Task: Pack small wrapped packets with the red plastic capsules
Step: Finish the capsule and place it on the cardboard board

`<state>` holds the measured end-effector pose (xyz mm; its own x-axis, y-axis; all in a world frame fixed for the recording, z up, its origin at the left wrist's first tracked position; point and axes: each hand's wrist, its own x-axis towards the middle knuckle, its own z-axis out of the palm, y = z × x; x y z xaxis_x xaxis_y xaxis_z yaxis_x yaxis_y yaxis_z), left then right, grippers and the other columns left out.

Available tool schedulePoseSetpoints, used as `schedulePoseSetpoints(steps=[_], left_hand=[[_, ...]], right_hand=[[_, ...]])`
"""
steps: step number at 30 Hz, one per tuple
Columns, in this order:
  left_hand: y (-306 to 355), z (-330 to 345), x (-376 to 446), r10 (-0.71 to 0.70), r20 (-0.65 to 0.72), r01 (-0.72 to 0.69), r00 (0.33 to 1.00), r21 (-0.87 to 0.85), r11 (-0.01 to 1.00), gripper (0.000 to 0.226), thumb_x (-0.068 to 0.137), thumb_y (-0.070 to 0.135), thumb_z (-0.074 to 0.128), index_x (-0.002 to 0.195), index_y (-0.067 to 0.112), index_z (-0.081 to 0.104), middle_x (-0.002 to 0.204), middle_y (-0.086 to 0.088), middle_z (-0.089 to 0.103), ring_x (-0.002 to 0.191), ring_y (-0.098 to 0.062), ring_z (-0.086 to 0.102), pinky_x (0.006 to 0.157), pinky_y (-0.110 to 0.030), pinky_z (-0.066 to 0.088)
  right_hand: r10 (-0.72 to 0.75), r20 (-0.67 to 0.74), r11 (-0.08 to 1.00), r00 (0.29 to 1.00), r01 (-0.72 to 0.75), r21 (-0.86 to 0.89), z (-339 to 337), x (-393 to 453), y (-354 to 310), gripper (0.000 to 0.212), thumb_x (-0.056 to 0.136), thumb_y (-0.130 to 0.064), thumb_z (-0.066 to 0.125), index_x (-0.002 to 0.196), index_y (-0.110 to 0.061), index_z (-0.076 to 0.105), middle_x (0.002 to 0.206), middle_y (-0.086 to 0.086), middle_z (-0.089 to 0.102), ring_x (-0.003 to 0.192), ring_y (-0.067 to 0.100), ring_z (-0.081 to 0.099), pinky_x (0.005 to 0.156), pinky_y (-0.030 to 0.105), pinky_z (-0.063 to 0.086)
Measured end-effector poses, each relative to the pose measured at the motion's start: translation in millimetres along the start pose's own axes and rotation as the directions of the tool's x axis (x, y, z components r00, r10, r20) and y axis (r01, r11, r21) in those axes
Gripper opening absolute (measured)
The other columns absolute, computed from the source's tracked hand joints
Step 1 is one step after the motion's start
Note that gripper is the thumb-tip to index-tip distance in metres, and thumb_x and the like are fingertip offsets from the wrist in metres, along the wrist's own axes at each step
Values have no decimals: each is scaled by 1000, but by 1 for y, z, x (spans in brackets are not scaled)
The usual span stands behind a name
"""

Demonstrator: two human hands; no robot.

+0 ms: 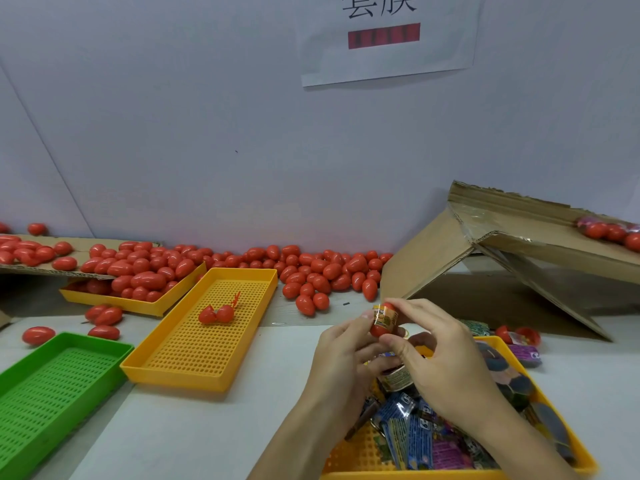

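Both hands (398, 348) raised, fingertips around one red capsule (382, 323).

Capsules (149, 271): glossy smooth red plastic. Trays, yellow (207, 341) and green (52, 386): matt plastic, perforated grid floors. Packets (415, 441): shiny printed film. Box (512, 258): rough brown cardboard, glossy clear tape on flap. Sign (388, 39): matt white paper. Table (194, 427): smooth, matt, pale.

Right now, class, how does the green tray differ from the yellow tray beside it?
The green tray holds nothing visible; the yellow tray holds an opened red capsule. The green tray lies nearer the camera, cut off by the picture's left edge; the yellow tray shows whole. They differ in colour. Both are shallow, rectangular, with perforated floors.
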<state>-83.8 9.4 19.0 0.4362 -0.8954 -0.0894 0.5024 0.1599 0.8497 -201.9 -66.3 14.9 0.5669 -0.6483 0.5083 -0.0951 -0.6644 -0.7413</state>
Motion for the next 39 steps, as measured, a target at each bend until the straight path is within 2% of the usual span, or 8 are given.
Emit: schedulePoseSetpoints(steps=[3,8,21,26,30,35,37,39], left_hand=[[1,-1,1,103,-86,-103,991,7,995,28,82,20,74,100,0,74,99,-23,74,87,-29,73,69,-30,60],[4,-5,1,180,-229,-169,957,66,983,33,78,19,78,106,4,69,98,-17,75,92,-26,75,72,-25,59],[13,-5,2,84,-192,-99,978,-71,993,29,90,12,66,112,-8,65,103,-20,74,97,-26,74,74,-25,60],[38,32,40,64,-222,-1,973,275,961,39,83,23,78,109,-1,64,94,-10,77,84,-18,76,79,-31,58],[59,99,86,102,-71,-60,992,439,897,37,85,31,77,107,7,60,100,-3,69,76,-6,72,71,-21,58],[62,142,108,-21,237,-35,971,229,973,73,90,23,70,147,-6,34,149,-17,45,133,-24,51,110,-33,43],[53,130,109,19,247,-60,969,160,985,66,95,16,65,147,-6,32,149,-18,44,131,-24,53,104,-29,48],[43,104,110,143,126,-171,982,259,951,44,97,11,62,137,-3,49,132,-14,59,107,-16,68,85,-23,58]], right_hand=[[46,26,999,999,-46,15,1,-1,5,49,90,-23,70,136,-29,57,115,-21,61,112,0,59,83,23,57],[68,9,998,998,-68,12,2,-1,8,47,93,-20,67,139,-27,56,115,-18,61,110,-2,58,79,16,55],[83,14,996,996,-83,16,2,-1,10,44,95,-19,65,138,-26,57,114,-21,59,109,-3,56,79,15,54],[82,23,997,996,-81,-15,0,0,14,43,97,-26,62,139,-33,54,115,-31,55,114,-7,51,85,13,51],[152,53,988,987,-151,-20,-1,2,18,42,98,-30,59,139,-39,52,115,-36,50,112,-11,47,85,17,53],[173,61,985,983,-172,-21,-3,1,18,40,99,-33,57,137,-44,51,116,-32,50,113,-14,45,80,6,49],[177,62,984,982,-178,10,-3,1,19,37,98,-30,59,133,-41,55,116,-27,53,110,-11,50,79,8,50],[170,65,985,983,-171,10,-2,1,19,35,97,-28,61,130,-39,59,116,-27,55,108,-9,53,81,13,53]])
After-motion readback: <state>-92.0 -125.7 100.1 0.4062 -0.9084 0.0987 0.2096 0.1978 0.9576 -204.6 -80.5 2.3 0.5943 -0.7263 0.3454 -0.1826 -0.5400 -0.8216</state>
